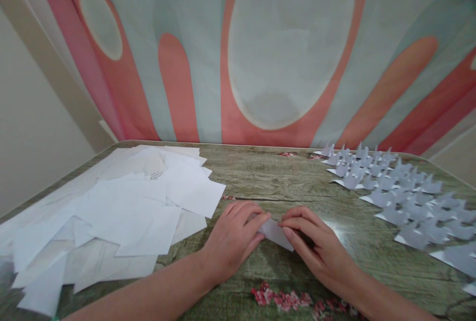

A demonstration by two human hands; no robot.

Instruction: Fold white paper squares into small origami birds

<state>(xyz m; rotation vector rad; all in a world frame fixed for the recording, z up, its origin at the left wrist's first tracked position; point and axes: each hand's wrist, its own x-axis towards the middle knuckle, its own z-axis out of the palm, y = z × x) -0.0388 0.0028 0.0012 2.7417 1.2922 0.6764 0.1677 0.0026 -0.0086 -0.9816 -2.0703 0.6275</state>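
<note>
One piece of white paper (277, 236) held over the table (256, 177), pinched narrowly by the left hand (234, 241) and right hand (320, 246), loose sheets (126, 212) heaped at left, folded paper figures (396, 210) ranged at right

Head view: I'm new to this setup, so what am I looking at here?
There's no machine: these are a person's bare hands, seen by a camera worn on the head, looking forward and down. The left hand pinches a small piece of white paper; the right hand's fingertips touch its other end. On the wood-patterned tabletop, loose white sheets overlap at left, and folded paper figures stand in rows at right.
</note>
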